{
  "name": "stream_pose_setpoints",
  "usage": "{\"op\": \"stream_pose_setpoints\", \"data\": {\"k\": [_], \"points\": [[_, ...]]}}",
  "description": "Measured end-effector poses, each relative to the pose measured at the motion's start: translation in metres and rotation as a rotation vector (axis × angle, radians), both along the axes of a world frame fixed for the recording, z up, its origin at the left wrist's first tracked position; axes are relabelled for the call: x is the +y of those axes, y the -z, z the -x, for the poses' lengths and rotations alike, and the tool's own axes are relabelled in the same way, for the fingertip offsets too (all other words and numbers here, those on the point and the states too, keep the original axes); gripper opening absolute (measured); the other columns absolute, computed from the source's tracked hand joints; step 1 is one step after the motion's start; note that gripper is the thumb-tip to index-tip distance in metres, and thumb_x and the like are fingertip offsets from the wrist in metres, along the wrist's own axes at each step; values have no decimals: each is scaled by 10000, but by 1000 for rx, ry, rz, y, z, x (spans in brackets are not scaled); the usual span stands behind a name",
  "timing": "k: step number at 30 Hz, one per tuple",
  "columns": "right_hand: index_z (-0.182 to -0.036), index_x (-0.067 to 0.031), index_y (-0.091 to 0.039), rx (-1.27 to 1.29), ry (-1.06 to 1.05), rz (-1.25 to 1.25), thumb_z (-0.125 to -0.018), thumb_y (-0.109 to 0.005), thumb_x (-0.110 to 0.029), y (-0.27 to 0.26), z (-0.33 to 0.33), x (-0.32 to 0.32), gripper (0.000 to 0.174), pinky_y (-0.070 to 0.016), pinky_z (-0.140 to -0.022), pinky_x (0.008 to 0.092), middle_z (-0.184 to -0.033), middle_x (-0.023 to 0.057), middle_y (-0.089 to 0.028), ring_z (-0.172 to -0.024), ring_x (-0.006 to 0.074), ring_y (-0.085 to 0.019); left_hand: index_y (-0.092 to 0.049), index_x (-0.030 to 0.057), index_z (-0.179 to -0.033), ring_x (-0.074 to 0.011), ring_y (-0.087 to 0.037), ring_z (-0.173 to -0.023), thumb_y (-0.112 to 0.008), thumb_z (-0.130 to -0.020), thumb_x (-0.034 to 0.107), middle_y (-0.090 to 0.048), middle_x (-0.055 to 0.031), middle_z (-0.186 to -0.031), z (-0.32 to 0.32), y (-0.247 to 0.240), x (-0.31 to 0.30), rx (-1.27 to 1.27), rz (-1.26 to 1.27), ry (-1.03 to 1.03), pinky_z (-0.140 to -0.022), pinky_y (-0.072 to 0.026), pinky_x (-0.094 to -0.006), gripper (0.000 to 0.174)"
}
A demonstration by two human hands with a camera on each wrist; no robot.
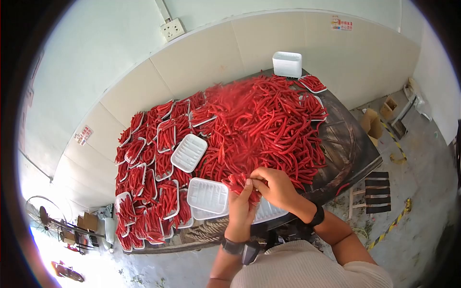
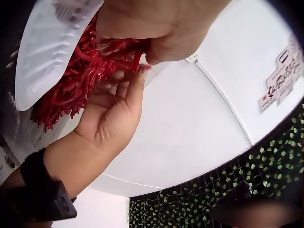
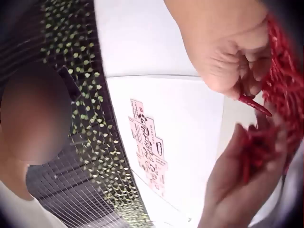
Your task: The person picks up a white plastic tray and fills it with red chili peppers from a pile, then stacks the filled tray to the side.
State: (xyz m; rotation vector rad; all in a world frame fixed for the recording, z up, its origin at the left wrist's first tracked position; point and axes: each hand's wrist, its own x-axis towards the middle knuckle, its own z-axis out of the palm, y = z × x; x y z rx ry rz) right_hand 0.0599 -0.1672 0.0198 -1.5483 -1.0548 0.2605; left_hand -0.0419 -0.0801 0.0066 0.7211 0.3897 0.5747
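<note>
In the head view my left hand [image 1: 240, 211] grips a bunch of red chili peppers [image 1: 234, 181] at the table's near edge. Close beside it, my right hand [image 1: 278, 191] is curled, fingertips right at the bunch. The right wrist view shows the right hand pinching a single chili pepper [image 3: 255, 105], its tip pointing toward the bunch [image 3: 256, 152] in the left palm. Just left of my hands lies a white foam tray [image 1: 208, 195] with nothing in it. Beyond them spreads a large heap of loose chili peppers [image 1: 269, 120].
Many chili-filled trays [image 1: 167, 199] crowd the table's left side. Another bare white tray [image 1: 189, 153] leans on them. A stack of white trays [image 1: 287, 65] stands at the far edge by the wall. A dark slatted stool [image 1: 377, 193] is on the floor at right.
</note>
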Motion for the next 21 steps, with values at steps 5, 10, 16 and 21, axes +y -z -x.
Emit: {"op": "stream_pose_setpoints", "data": {"k": [5,10,16,21], "points": [[-943,-36,-700,-510,76,10,-796,-676,20,-10,-32,-5,160,-501,-763,361,-911,83,-670,-848,249,-636,-588,20,-1041,-156,-641,-809,-611,-953,38,-642,-67,-944,12,9,14,47,53,-29,-674,-541,-282,93],[-876,-72,-742,-771,-52,293,-696,-693,7,10,-54,-5,203,-475,-865,377,-947,42,-650,-969,269,-568,-602,15,-1012,-151,-634,-736,-647,-919,7,-648,-72,-882,18,4,17,102,95,-51,-620,-532,-267,103],[-929,-68,-698,-653,214,66,-767,-703,-73,-19,-52,-18,162,-487,-792,392,-898,81,-670,-872,265,-617,-604,15,-1025,-161,-650,-771,-646,-922,8,-672,-91,-921,12,11,12,32,65,-96,-667,-541,-280,111],[-964,-53,-668,-153,-2,84,-835,-709,-103,-10,4,-12,144,-509,-726,410,-872,118,-685,-750,304,-657,-593,7,-1057,-186,-662,-879,-628,-940,20,-672,-96,-972,-1,9,3,-6,83,-82,-743,-546,-295,123]]}}
